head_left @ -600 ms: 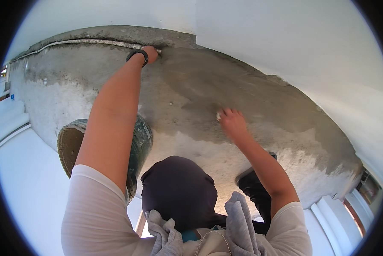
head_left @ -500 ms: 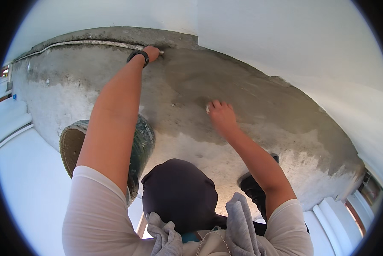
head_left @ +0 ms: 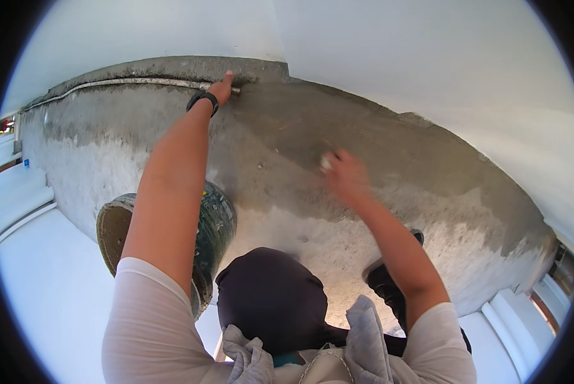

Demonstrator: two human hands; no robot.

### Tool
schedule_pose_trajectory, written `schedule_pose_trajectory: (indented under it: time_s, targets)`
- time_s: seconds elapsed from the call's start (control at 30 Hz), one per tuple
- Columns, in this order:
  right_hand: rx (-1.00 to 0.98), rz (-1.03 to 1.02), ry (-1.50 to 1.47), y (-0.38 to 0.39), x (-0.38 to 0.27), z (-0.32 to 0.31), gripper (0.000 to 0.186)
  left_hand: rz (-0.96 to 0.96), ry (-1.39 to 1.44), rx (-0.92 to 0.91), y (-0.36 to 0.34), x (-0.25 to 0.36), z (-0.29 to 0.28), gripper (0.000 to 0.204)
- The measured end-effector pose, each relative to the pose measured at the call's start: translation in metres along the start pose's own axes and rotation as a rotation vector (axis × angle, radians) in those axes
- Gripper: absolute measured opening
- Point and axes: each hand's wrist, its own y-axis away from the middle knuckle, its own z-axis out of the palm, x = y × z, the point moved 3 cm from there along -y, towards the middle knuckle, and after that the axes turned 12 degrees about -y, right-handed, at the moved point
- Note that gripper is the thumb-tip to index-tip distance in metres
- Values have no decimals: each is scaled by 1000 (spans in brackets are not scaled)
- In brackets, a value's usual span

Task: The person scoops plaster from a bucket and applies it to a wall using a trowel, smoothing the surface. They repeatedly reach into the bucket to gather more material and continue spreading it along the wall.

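Note:
My left hand (head_left: 221, 91), with a black band on its wrist, is at the end of a thin, pale pipe (head_left: 152, 81) along the top of the cement-coated surface (head_left: 261, 131). One of its fingers points up; the others seem curled round the pipe's end. Blurred by motion, my right hand (head_left: 347, 176) is closed over the middle of the damp grey coat. A pale, rounded handle (head_left: 326, 161) shows at its thumb side. The rest of that tool is hidden or lost against the dark cement.
A dark, stained bucket (head_left: 216, 221) with grey residue inside its rim lies tilted beside my left arm. White wall (head_left: 389, 57) borders the coated area. A dark shoe (head_left: 375, 272) shows by my right forearm. White ledges (head_left: 24, 198) stand at far left.
My right hand has swept a little to the right and slightly down over the damp cement. A finger of my left hand has lifted to point up; that hand stays at the pipe.

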Motion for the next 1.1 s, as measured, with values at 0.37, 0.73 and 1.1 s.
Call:
schedule_pose_trajectory:
  time_s: [0.37, 0.73, 1.1]
  targets:
    - [-116, -100, 236, 11, 76, -40, 36, 22, -12, 241, -1, 9, 19, 98]
    - [30, 51, 44, -64, -51, 30, 31, 56, -197, 171, 1, 0, 4, 85]
    - [-218, 109, 143, -106, -95, 74, 35, 146, -127, 186, -13, -20, -9, 78]
